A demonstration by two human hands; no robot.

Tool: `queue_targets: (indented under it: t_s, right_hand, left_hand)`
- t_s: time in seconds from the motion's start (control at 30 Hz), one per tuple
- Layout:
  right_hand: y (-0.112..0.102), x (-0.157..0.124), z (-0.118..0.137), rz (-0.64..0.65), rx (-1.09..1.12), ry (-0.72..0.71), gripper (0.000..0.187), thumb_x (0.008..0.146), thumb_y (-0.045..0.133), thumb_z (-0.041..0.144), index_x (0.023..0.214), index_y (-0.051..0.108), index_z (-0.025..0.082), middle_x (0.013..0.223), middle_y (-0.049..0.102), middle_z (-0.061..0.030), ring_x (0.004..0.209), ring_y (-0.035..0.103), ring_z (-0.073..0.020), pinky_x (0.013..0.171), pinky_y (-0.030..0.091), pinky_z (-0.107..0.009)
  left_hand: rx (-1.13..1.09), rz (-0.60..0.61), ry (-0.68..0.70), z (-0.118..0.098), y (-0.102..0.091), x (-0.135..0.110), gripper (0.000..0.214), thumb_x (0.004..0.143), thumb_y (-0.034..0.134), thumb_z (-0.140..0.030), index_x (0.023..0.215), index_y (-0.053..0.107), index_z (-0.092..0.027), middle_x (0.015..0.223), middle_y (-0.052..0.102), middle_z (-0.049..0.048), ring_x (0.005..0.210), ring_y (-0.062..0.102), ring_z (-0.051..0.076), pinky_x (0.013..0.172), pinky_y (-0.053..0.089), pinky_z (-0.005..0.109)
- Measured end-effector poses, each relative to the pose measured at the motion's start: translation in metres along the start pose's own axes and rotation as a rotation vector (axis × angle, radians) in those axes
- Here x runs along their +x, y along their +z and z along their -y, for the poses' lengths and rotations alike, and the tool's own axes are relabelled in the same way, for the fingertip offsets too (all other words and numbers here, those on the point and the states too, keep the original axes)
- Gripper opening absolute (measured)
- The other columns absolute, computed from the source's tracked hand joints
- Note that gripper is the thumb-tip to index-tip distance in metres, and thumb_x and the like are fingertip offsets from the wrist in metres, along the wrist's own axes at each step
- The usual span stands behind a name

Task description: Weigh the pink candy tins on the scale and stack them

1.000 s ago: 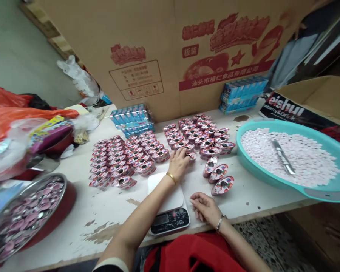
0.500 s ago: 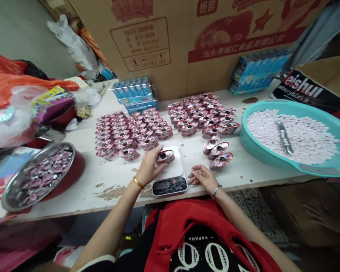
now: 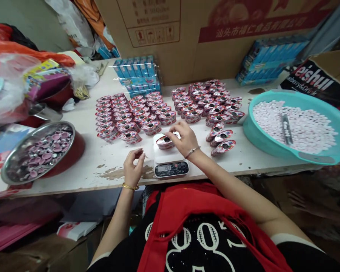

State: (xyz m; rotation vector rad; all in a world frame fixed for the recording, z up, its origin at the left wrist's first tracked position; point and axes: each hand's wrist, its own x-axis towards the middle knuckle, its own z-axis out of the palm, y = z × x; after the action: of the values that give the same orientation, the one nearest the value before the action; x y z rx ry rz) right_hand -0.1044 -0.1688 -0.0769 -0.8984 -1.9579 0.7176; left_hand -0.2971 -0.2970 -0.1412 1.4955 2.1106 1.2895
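A white digital kitchen scale point(image 3: 171, 169) lies near the table's front edge, its display lit. On its plate stands a small oval container point(image 3: 164, 142) with red and white printing and a dark round hole in the top. My right hand point(image 3: 184, 139) is over this container, fingertips pinched together at the hole; whatever they hold is too small to make out. Left of the scale, my left hand point(image 3: 133, 168) hovers over the table with fingers loosely curled, thumb apart, and nothing in it. Three similar containers point(image 3: 221, 136) stand to the right of the scale.
Rows of the same containers point(image 3: 130, 117) fill the table behind the scale. A turquoise basin point(image 3: 260, 139) of small pale candies with a metal scoop point(image 3: 286, 129) sits right. A metal bowl point(image 3: 73, 145) of pink-and-silver caps sits left. Blue packs point(image 3: 138, 73) stand before a large carton point(image 3: 192, 62).
My left hand has let go of the container on the scale and moved down to the left. My right hand has come from beside the scale to above that container.
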Motion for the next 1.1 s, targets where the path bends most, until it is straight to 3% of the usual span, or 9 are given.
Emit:
queue_targets:
  t_s: [0.17,0.3,0.4,0.53,0.63,0.7,0.8,0.93,1.1]
  right_hand:
    - [0.008,0.002,-0.011,0.037,-0.122,-0.047,0.019,0.086,0.059,0.034,0.081,0.064,0.016,0.086,0.052,-0.0056,0.085,0.051,-0.0182,0.08,0.043,-0.031]
    - [-0.029,-0.009,-0.015,-0.112,-0.066,-0.018,0.021,0.091,0.051,0.03,0.086,0.064,0.015,0.087,0.055,-0.0065,0.083,0.054,-0.0172,0.073,0.044,-0.029]
    - [-0.086,-0.015,-0.036,-0.218,-0.158,0.013,0.021,0.089,0.053,0.033,0.088,0.065,0.016,0.087,0.057,-0.0066,0.082,0.055,-0.0171,0.071,0.045,-0.028]
    - [-0.189,-0.022,-0.101,-0.359,-0.533,0.235,0.027,0.085,0.053,0.033,0.1,0.064,0.013,0.095,0.059,-0.0102,0.081,0.056,-0.0193,0.075,0.047,-0.033]
    - [-0.26,-0.027,-0.148,-0.265,-0.793,0.578,0.032,0.086,0.046,0.024,0.106,0.061,0.005,0.101,0.06,-0.0176,0.089,0.057,-0.0233,0.083,0.045,-0.037]
    - [-0.285,-0.027,-0.169,-0.16,-0.84,0.687,0.032,0.085,0.046,0.021,0.106,0.062,0.004,0.102,0.061,-0.0186,0.093,0.058,-0.0238,0.086,0.044,-0.036]
    - [-0.288,-0.016,-0.191,-0.023,-0.799,0.673,0.035,0.08,0.059,0.026,0.111,0.063,0.011,0.112,0.061,-0.0144,0.097,0.059,-0.0209,0.089,0.044,-0.031]
    - [-0.263,0.001,-0.209,0.153,-0.713,0.699,0.053,0.063,0.076,0.028,0.112,0.062,0.011,0.116,0.06,-0.0163,0.101,0.059,-0.026,0.089,0.044,-0.034]
    - [-0.252,0.002,-0.222,0.198,-0.61,0.761,0.027,0.065,0.073,0.019,0.09,0.066,0.009,0.089,0.066,-0.0129,0.084,0.061,-0.0235,0.08,0.044,-0.032]
  left_hand:
    - [0.006,0.074,-0.029,0.002,0.002,-0.002,0.037,0.084,0.05,-0.047,0.1,0.061,-0.016,0.099,0.064,0.0078,0.089,0.061,0.016,0.081,0.05,0.03]
    - [-0.039,0.281,-0.258,0.009,0.013,-0.002,0.049,0.085,0.041,-0.055,0.109,0.058,-0.015,0.086,0.065,0.0061,0.069,0.063,0.015,0.064,0.051,0.028]
    - [-0.009,0.407,-0.288,0.007,0.021,0.002,0.052,0.086,0.034,-0.059,0.094,0.06,-0.015,0.07,0.062,0.0035,0.059,0.059,0.015,0.056,0.05,0.027]
    - [0.051,0.446,-0.234,-0.003,0.032,0.012,0.052,0.084,0.036,-0.062,0.086,0.06,-0.016,0.069,0.063,0.0033,0.06,0.059,0.016,0.056,0.05,0.027]
    - [0.01,0.503,-0.201,-0.007,0.047,0.022,0.052,0.083,0.037,-0.063,0.095,0.061,-0.018,0.069,0.064,0.0015,0.06,0.06,0.017,0.057,0.051,0.028]
    - [0.017,0.512,-0.155,-0.008,0.061,0.03,0.054,0.081,0.039,-0.064,0.1,0.061,-0.019,0.072,0.066,0.0016,0.062,0.061,0.018,0.058,0.052,0.028]
    - [0.083,0.508,-0.079,-0.012,0.077,0.039,0.053,0.079,0.043,-0.065,0.099,0.063,-0.019,0.084,0.069,0.0039,0.073,0.064,0.02,0.067,0.053,0.029]
    - [0.189,0.503,-0.009,-0.021,0.077,0.042,0.052,0.08,0.044,-0.063,0.099,0.064,-0.019,0.094,0.07,0.0061,0.084,0.065,0.021,0.075,0.052,0.032]
    - [0.207,0.537,0.074,-0.021,0.059,0.035,0.051,0.083,0.044,-0.059,0.104,0.063,-0.017,0.097,0.068,0.0087,0.081,0.063,0.019,0.075,0.051,0.031]
